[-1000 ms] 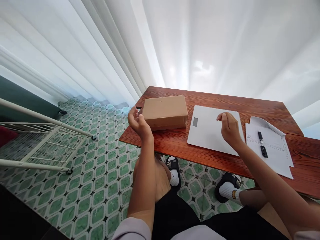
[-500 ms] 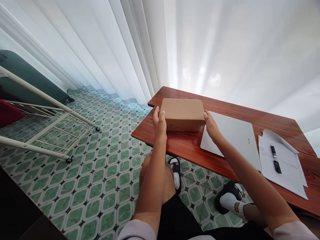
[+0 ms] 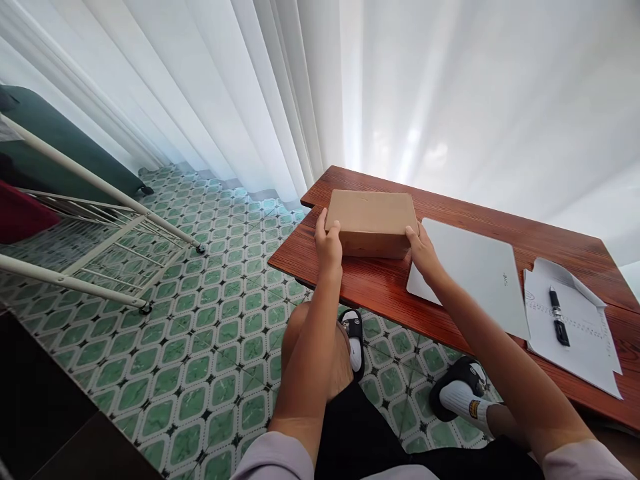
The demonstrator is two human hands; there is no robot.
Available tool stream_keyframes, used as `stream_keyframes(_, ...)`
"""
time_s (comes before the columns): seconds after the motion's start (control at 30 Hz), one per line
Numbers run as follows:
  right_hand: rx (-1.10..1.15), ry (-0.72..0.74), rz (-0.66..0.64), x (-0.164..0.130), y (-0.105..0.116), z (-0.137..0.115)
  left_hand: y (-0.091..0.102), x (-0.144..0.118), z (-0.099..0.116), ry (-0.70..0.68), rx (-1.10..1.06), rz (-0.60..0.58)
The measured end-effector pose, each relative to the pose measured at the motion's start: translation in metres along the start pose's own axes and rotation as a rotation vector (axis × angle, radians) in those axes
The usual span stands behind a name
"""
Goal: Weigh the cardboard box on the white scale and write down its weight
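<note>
Box [image 3: 373, 212] on table [image 3: 380, 287] | left hand [image 3: 329, 243], right hand [image 3: 423, 252] grip its ends

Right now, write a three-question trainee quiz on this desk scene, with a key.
1. True or false: both hands grip the box.
2. What lies on the paper? A) scissors B) a pen C) a cup
3. Fill in: the white scale lies on the table, to the ____ of the box.

Key:
1. True: left hand on its left end, right hand on its right.
2. B, the pen.
3. right
</note>
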State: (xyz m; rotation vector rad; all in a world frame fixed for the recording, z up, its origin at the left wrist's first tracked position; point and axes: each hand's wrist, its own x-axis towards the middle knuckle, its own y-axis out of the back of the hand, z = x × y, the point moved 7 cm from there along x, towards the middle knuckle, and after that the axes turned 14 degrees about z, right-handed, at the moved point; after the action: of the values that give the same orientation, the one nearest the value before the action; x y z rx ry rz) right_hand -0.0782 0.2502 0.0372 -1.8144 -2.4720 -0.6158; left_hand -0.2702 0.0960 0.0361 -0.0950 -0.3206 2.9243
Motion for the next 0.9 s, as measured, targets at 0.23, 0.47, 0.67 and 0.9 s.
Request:
stream_keyframes(0.23,0.102,-0.084,0.029,-0.003,-0.002,-0.004,0.000,-0.003,0.000,0.024,0.005,0.040)
stream_keyframes(0.47,0.180,-0.020,0.024,-0.006,0.002,-0.014,0.000,-0.004,0.003,-0.001,-0.039,0.065)
stream_keyframes(0.67,0.169,0.097,0.035,-0.007,0.015,-0.027,-0.004,-0.006,0.003,-0.016,-0.098,0.061)
stream_keyframes(0.9,0.137,0.138,0.042,-0.006,0.039,-0.024,-0.018,-0.017,0.011,-0.122,-0.168,-0.025)
